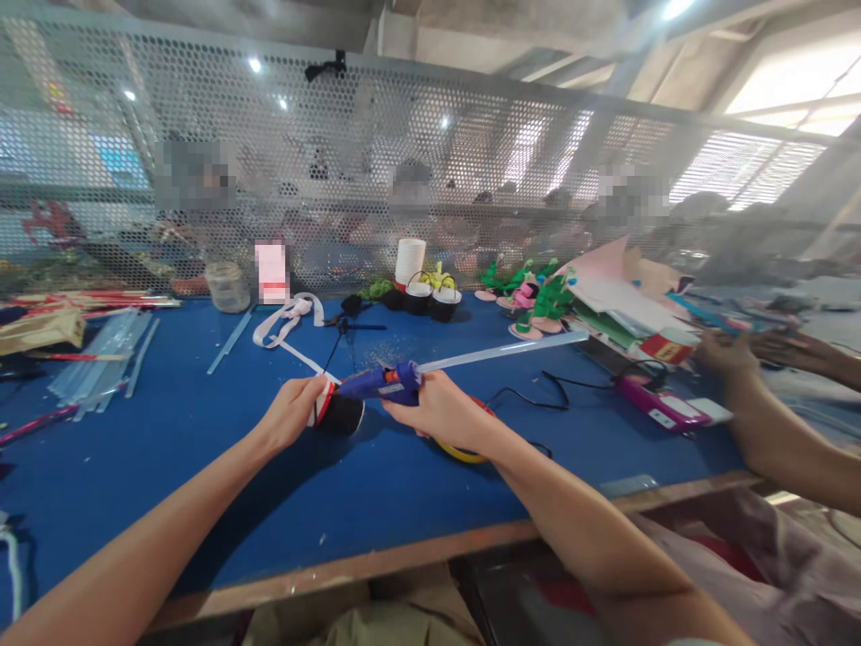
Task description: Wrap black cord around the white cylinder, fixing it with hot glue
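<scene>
My left hand (291,411) is closed round a small black pot (342,414) with a red-and-white rim, holding it on its side on the blue table (202,449). My right hand (440,411) grips a blue glue gun (385,382) whose nozzle points left at the pot's rim. A long clear glue stick (501,352) juts out of the gun's back toward the right. A white ribbon (291,325) trails from the pot toward the back of the table. The gun's black cord (538,395) runs off to the right.
Spare glue sticks (108,354) lie at the left. Small black pots (430,301), a stack of white cups (410,260), a jar (227,285) and green craft flowers (538,296) stand along a perforated metal screen (430,152). Another person's hands (730,354) work at the right beside a pink glue gun (656,404).
</scene>
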Motion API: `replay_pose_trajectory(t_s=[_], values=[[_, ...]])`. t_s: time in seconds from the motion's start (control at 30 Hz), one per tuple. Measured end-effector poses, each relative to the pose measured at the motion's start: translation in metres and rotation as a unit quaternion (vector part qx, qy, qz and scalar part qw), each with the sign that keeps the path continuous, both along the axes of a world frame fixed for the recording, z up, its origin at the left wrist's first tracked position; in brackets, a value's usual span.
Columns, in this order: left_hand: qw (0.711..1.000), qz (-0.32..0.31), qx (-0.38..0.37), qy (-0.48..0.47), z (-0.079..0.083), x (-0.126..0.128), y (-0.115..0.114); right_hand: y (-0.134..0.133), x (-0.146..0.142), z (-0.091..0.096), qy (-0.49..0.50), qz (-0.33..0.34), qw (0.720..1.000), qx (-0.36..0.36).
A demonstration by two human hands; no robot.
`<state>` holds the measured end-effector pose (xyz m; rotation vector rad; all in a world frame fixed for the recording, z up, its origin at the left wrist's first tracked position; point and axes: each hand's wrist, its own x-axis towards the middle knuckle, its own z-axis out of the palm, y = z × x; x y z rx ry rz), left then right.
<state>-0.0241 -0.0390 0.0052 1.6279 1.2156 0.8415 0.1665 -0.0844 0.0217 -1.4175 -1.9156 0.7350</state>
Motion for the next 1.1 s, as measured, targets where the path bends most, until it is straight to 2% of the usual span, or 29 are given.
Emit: replay_pose_trajectory(t_s=[0.17, 0.47, 0.93, 1.1], values=[[1.000, -0.008, 0.014, 0.005, -0.0006, -0.0004, -0.0009, 0.0029, -0.0005, 0.0020, 0.001, -0.024, 1.000, 0.004], [1.000, -0.014, 0.022, 0.013, -0.0019, -0.0019, -0.0012, 0.0027, 0.0025, 0.0065, 0.009, -0.020, 0.999, -0.036], [1.000, -0.003, 0.018, 0.001, -0.0032, -0.0011, -0.0005, 0.0027, 0.0014, 0.0054, 0.006, -0.016, 1.000, -0.019], [1.000, 0.023, -0.008, -0.011, -0.0025, 0.0014, -0.0001, -0.0028, -0.0017, 0.0050, -0.003, -0.011, 1.000, -0.015]])
